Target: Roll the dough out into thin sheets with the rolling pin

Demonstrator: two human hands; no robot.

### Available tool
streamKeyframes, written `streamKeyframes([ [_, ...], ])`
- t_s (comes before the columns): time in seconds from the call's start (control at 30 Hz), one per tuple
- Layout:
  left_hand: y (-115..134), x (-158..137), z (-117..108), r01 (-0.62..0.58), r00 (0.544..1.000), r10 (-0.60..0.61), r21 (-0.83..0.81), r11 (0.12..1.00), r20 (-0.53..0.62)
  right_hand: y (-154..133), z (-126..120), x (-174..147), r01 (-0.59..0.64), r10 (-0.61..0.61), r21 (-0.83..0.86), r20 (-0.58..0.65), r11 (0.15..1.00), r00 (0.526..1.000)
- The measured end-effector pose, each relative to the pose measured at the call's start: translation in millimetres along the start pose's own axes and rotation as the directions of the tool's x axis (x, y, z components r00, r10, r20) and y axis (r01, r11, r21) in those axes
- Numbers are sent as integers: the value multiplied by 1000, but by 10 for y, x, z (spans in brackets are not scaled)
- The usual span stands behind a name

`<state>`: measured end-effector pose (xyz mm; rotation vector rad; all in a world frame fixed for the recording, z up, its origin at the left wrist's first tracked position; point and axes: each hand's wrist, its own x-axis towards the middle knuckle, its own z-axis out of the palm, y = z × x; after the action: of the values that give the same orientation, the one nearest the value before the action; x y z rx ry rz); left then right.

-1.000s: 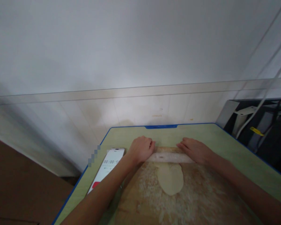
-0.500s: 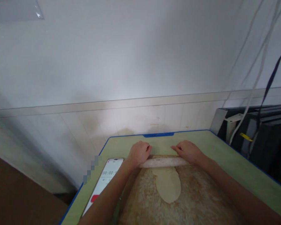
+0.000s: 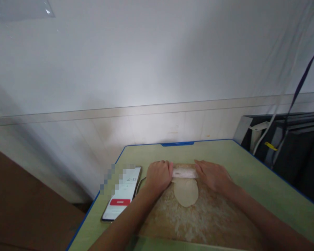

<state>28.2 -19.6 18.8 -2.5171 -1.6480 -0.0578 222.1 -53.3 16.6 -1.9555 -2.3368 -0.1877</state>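
A pale, floured rolling pin lies crosswise near the far end of a wooden board. My left hand is closed over its left end, and my right hand covers its right end with the fingers bent down over it. Both ends of the pin are hidden under my hands. Between my forearms a flat, rounded sheet of dough rests on the floured board. Its far edge runs up to the pin.
To the left of the board a phone showing a timer lies on the green, blue-edged table. A pale wall stands behind. Dark panels and hanging cables are at the right.
My hands have shifted from loose fists at the pin's ends to lying over it, closer around its middle. The view has moved, and more of the board's near edge shows.
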Motion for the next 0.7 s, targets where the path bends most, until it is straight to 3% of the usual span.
streamKeyframes([
  [0.33,-2,109,-48,22,1000,-23,26,999,21,87,5,151,105,-99,-56,104,993,990],
  [0.5,-26,182,-18,20,999,-20,18,1000,45,89,52,263,-50,54,-29,136,998,989],
  [0.7,-61,314,5,64,993,-62,-17,998,99,109,80,395,-195,194,-15,215,981,957],
])
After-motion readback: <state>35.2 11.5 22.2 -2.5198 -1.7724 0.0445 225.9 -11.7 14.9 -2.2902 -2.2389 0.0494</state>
